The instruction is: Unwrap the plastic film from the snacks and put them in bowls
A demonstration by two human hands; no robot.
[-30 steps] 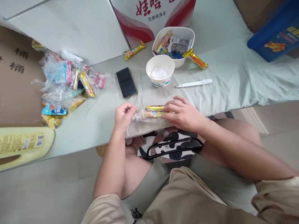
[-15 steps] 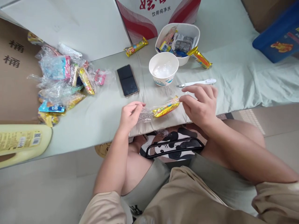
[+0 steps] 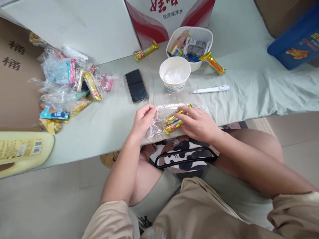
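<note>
Your left hand (image 3: 144, 121) pinches clear plastic film (image 3: 155, 128), apparently to spread it, your half-open right hand (image 3: 200, 125), hold unclear, overlies 2 yellow foil-wrapped bars (image 3: 171, 127) at the near edge of the pale-green cloth (image 3: 99, 127), and steady tension seems called for next.

Snack packets (image 3: 173, 127), centre: shiny yellow, multicoloured print. Cloth (image 3: 107, 129) beneath: plain pale green. Smartphone (image 3: 136, 85), 11 o'clock: black screen. Paper bowl (image 3: 178, 88), 12 o'clock: white, blue print. Carton (image 3: 171, 21) behind: white, red waves. Knife (image 3: 211, 89), 2 o'clock: white. Jug (image 3: 25, 137), 9 o'clock: pale yellow.
</note>
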